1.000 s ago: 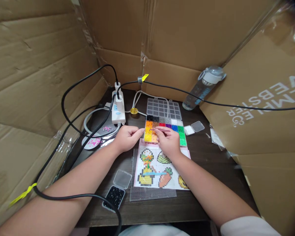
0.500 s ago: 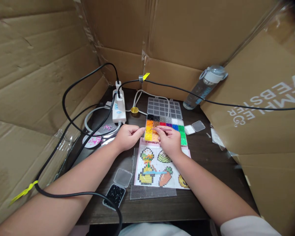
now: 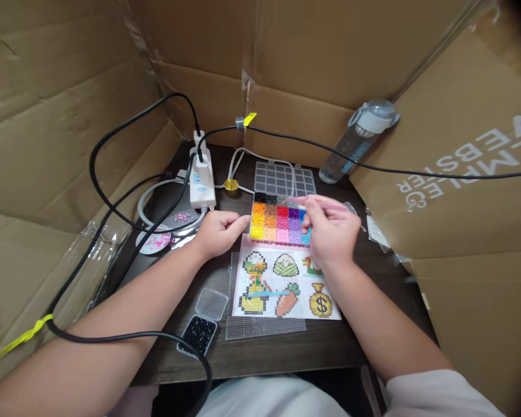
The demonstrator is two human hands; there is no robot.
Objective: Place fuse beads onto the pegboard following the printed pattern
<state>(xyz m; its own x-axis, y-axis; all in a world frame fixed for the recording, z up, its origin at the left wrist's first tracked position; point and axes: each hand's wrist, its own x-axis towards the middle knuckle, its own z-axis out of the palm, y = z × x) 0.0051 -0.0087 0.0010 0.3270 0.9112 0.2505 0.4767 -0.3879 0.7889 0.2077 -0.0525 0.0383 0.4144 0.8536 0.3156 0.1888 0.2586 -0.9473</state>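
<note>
My right hand [image 3: 333,231] is closed on pink tweezers [image 3: 325,202], whose tips point left over the upper part of the bead box [image 3: 282,212]. The box lies open, with beads sorted by colour. At the box's left edge, my left hand [image 3: 223,231] has its fingers curled in and its thumb against the box side; whether it grips the box I cannot tell. Below the box lies a printed pattern sheet [image 3: 270,264] with pixel pictures, on top of a clear pegboard [image 3: 264,329]. Some beads sit over the sheet's left pictures.
A small case of black beads [image 3: 198,336] stands front left. Behind it are a white dish [image 3: 155,241] with pink beads and a power strip [image 3: 202,185]. Black cables [image 3: 108,339] cross my left forearm. A bottle [image 3: 358,141] leans at the back right; cardboard walls surround the table.
My right hand has moved right with the tweezers, from the box's left compartments to its upper right side, uncovering more of the sheet. The whole view has shifted slightly.
</note>
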